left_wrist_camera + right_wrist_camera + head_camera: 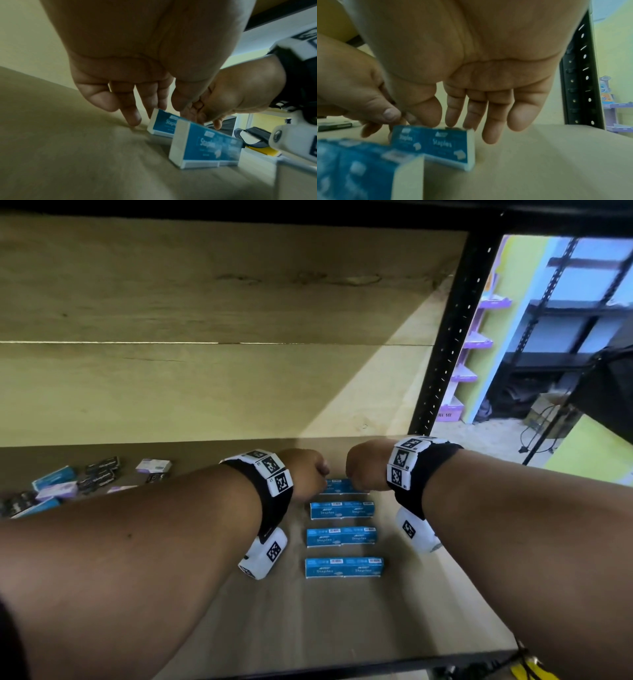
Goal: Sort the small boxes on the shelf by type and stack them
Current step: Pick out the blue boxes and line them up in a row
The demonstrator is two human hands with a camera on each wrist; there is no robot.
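Note:
Blue staples boxes lie in rows down the middle of the wooden shelf point(342, 628). My left hand point(310, 474) and right hand point(361, 474) both reach down onto the farthest row point(342, 486). In the left wrist view, the left hand point(159, 111) has straight fingers touching the left end of that row point(163, 125). In the right wrist view, the right hand point(458, 125) has straight fingers behind its right end point(436, 144), thumb above the top edge. Neither hand curls round a box. Closer rows point(342, 510) point(342, 536) point(343, 567) lie untouched.
A loose pile of blue, black and lilac boxes point(68, 484) lies at the shelf's left. A black perforated upright point(442, 354) bounds the right side. A wooden back panel point(205, 392) closes the rear. The board's front edge point(445, 659) is near me.

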